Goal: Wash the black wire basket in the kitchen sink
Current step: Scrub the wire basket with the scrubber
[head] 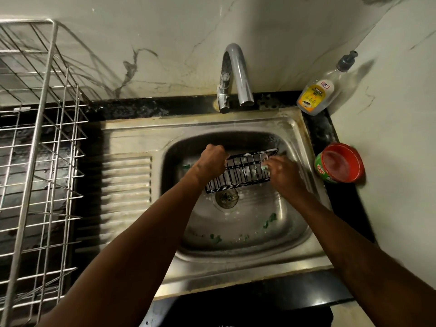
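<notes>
The black wire basket [243, 172] is tilted inside the steel sink [238, 234], above the drain, with white foam on its wires. My left hand [211, 160] grips the basket's left end with curled fingers. At the right end, my right hand [282, 172] presses a pale, soapy scrubber [266, 165] against the wires; the hand covers most of the scrubber. No water runs from the curved chrome tap [236, 76].
A tall steel wire dish rack [40, 147] fills the left counter. A dish-soap bottle [317, 94] stands in the back right corner, and a red-lidded green tub [339, 162] sits on the right counter. Green scraps lie in the sink bowl near its front.
</notes>
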